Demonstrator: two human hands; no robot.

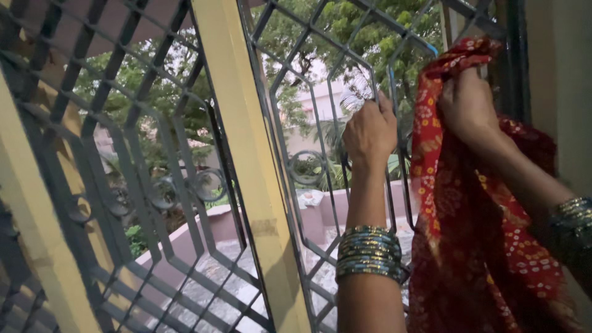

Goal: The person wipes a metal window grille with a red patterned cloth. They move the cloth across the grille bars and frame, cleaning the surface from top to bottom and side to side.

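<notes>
Her left hand (369,132) closes its grip around a bar of the window grille (290,111), while the right hand (468,105) pinches the red patterned cloth (468,209) bunched against the bars. A slack pinch could drop the cloth or snag it.

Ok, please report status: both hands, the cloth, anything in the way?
Left hand gripping window grille. Right hand clutching red patterned cloth, raised at the bars. Nothing between hands and grille.

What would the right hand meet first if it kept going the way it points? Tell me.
The right hand, gripping the red patterned cloth, points up toward the window grille. It would likely meet the grille's top bars first, with the cloth pressed between; depth is unclear.
</notes>
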